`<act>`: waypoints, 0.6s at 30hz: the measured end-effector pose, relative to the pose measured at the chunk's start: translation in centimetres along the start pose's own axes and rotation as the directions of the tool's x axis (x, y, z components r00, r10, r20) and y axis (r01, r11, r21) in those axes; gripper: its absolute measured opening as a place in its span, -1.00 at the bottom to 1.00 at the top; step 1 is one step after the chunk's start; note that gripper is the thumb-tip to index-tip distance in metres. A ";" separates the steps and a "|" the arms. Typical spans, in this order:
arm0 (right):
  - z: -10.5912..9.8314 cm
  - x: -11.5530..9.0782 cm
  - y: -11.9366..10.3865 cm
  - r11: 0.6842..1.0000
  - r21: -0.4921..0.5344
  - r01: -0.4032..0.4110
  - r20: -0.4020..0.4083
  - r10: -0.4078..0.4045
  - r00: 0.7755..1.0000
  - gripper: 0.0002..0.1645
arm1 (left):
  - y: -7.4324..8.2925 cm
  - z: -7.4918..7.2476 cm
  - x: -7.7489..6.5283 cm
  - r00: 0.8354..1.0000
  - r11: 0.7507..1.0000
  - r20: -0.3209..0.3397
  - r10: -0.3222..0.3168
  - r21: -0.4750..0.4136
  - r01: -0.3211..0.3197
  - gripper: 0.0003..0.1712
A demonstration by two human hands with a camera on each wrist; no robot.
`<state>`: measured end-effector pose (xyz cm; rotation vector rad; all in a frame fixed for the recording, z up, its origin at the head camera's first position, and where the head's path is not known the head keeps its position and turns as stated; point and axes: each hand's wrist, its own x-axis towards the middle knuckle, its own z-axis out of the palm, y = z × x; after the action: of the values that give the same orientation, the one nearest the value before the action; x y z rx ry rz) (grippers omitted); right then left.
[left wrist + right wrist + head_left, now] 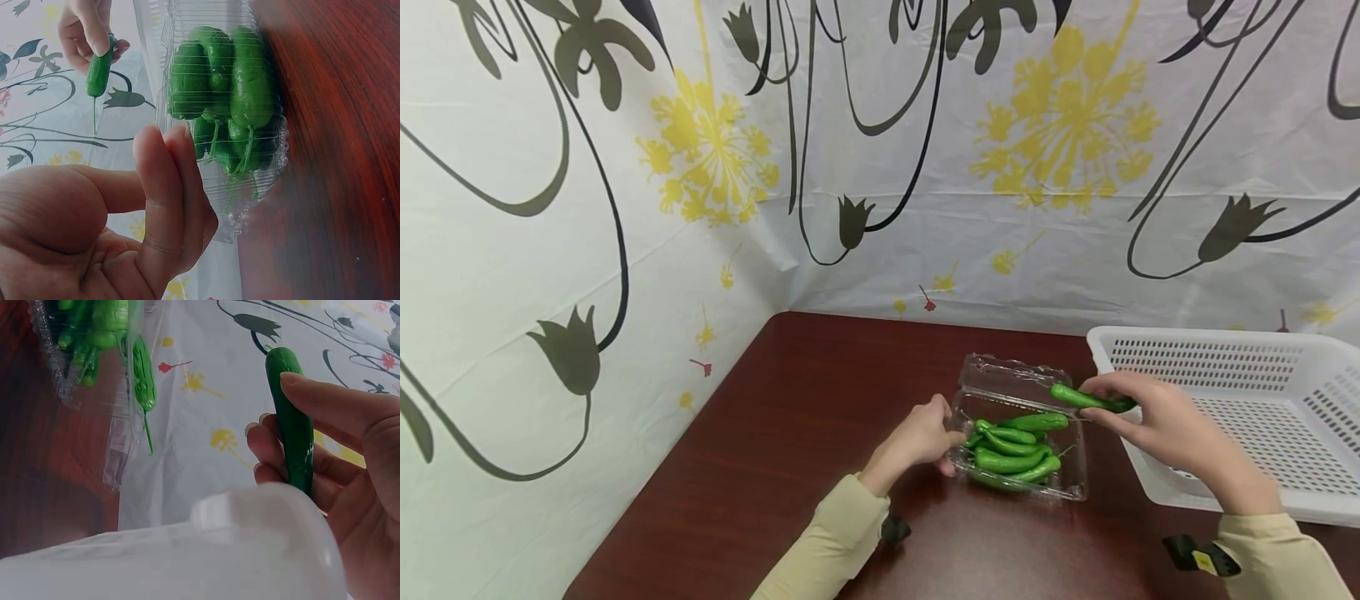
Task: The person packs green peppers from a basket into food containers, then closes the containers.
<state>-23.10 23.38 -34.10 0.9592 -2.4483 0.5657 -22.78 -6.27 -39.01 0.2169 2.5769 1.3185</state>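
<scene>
My right hand holds a green chili pepper between thumb and fingers, raised near the back right corner of a clear plastic box. In the right wrist view this pepper lies along the curled fingers. Several more green chili peppers are heaped in the box, whose clear lid is folded back. At the box's left side, my left hand pinches the wall near the rim. In the left wrist view, bent fingers partly cover the box's edge.
A white plastic basket with slotted walls stands to the right of the box, close to my right forearm. Both are on a dark red-brown table. Patterned white cloth hangs behind and at the left.
</scene>
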 end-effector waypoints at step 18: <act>1.9 0.5 -0.4 0.988 0.083 0.130 0.002 -0.130 0.991 -0.61 | -0.2 0.0 0.1 1.000 1.000 0.003 -0.005 0.016 0.005 -0.69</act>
<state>-23.60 21.87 -35.26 1.1465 -2.3633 0.6232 -22.88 -6.31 -39.18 0.2144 2.5850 1.2951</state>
